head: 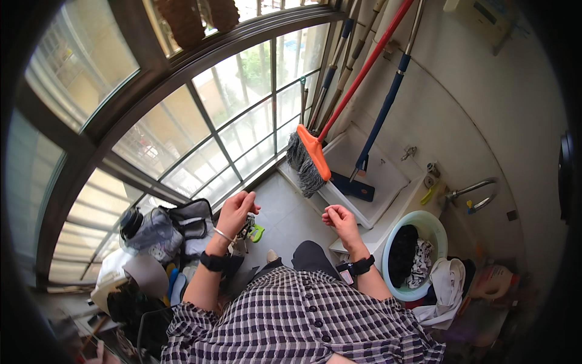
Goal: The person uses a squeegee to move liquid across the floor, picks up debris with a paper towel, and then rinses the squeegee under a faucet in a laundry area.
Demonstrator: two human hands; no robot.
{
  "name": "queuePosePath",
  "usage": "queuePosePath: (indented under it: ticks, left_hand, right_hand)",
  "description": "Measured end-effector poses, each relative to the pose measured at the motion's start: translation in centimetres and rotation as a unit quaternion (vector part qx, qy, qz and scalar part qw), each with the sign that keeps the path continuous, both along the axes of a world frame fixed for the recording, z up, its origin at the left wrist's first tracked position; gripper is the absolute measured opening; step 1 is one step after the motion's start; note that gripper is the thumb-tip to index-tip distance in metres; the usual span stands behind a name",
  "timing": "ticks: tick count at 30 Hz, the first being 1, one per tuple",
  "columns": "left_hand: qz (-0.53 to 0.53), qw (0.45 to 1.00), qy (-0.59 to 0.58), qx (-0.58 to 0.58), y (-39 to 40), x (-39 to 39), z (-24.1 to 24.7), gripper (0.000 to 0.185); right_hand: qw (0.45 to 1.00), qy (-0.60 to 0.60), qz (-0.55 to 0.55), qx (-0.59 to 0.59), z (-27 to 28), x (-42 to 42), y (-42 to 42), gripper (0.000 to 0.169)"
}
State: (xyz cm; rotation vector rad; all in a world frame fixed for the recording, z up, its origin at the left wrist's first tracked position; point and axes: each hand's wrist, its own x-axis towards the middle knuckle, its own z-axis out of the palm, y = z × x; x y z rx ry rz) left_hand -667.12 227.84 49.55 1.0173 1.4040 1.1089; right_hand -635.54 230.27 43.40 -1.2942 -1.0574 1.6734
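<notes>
My left hand (236,210) hovers over the tiled floor, its fingers curled in and no object visible in them. My right hand (341,222) is raised in front of the low mop basin (363,210), fingers bent together with nothing seen in them. Beyond the hands, a string mop with an orange head (314,150) and red handle (366,70) leans at the basin's edge. A dark blue flat mop (352,186) rests in the white basin, its handle (384,109) against the wall. Near my right forearm stands a pale green tub (440,236) holding dark clothes (403,255) and patterned cloth (420,264).
Barred windows (236,100) curve along the left. Below them sit a grey bag (193,223), a clear container with a black lid (152,232) and piled goods. On the right are a metal faucet (477,186), white cloth (448,286) and a detergent jug (493,282). More poles (334,68) lean in the corner.
</notes>
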Motion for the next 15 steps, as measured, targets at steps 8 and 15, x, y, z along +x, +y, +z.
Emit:
queuePosePath:
  ticks: [8,15]
  left_hand:
    - [-0.013,0.999,-0.015,-0.034,14.6,0.6,-1.1,0.024]
    - [0.067,0.994,0.014,-0.081,20.8,-5.6,-3.8,0.014]
  right_hand:
    - [0.997,-0.007,-0.075,-0.017,-3.2,-1.2,15.9,0.019]
    - [0.989,-0.030,-0.142,0.027,-4.6,2.6,31.8,0.015]
